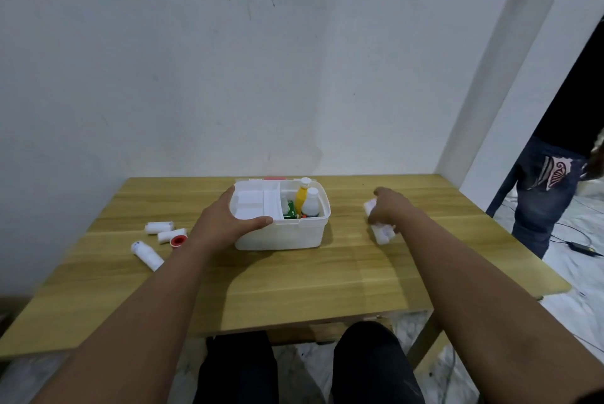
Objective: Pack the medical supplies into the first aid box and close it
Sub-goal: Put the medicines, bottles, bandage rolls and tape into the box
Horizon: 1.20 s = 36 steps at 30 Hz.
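The white first aid box (pixel 284 235) stands open mid-table with a white tray insert (pixel 255 202) across its left half. A yellow bottle (pixel 302 196), a white bottle (pixel 310 204) and a green packet (pixel 290 209) stand in its right half. My left hand (pixel 225 222) grips the box's front-left rim, thumb over the edge. My right hand (pixel 385 206) reaches down onto white bandage rolls (pixel 380 233) at the right, fingers curled around them. Left of the box lie three white bandage rolls (pixel 159 227) (pixel 170 235) (pixel 147 255) and a red-cored tape roll (pixel 178 241).
The wooden table (pixel 294 282) is pushed against a white wall. A person in jeans (pixel 545 204) stands beyond the table's right edge, with cables on the floor nearby. My knees (pixel 369 361) show under the front edge.
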Tool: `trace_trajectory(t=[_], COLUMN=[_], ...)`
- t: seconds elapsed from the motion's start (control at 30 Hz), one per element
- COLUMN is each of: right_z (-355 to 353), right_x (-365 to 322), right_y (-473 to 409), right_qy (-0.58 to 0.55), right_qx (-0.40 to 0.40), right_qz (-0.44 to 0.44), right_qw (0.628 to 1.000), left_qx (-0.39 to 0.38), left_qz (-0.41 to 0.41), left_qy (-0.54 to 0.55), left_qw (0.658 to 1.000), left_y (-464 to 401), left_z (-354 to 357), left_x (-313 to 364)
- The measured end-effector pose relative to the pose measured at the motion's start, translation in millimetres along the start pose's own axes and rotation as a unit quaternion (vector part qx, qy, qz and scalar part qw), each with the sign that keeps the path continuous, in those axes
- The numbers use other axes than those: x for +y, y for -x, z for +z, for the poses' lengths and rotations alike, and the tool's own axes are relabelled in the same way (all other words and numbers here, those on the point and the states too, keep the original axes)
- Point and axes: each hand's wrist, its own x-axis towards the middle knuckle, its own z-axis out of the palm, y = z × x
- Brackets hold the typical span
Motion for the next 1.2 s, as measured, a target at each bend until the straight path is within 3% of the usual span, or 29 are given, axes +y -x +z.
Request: trace_trajectory(t=[0.1, 0.23, 0.37, 0.47, 0.6, 0.83, 1.03, 1.2], right_z=[-17.8, -42.1, -50.0, -41.0, -15.2, 17.3, 21.4, 19.1], right_x=[-21.5, -53.5, -78.7, -89.7, -90.0, -83.1, -90.8, -90.8], right_y=[7.8, 20.4, 31.6, 38.0, 39.3, 47.0, 51.5, 52.9], right_qy=[-0.179, -0.312, -0.386, -0.344, -0.237, -0.268, -0.225, -0.269], right_qx=[0.048, 0.089, 0.037, 0.024, 0.100, 0.143, 0.136, 0.166], right_qz=[-0.050, -0.127, -0.161, -0.177, -0.210, -0.204, -0.225, -0.224], right_qw=[0.981, 0.938, 0.908, 0.922, 0.943, 0.931, 0.938, 0.922], left_qx=[0.000, -0.005, -0.006, -0.006, 0.003, 0.004, 0.005, 0.008], left_qz=[-0.001, -0.005, -0.010, -0.004, -0.001, -0.004, -0.002, -0.002], left_qy=[-0.010, -0.014, -0.014, -0.013, -0.015, -0.023, -0.023, -0.021], left_qw=[1.000, 1.000, 1.000, 1.000, 1.000, 1.000, 1.000, 1.000], left_y=[0.5, 0.9, 0.6, 2.5, 1.1, 1.5, 2.1, 1.0], left_z=[-1.7, -3.7, -4.6, -4.1, -2.8, -3.6, -1.7, -1.7], left_x=[0.1, 1.0, 0.1, 4.3, 6.1, 5.0, 7.9, 7.3])
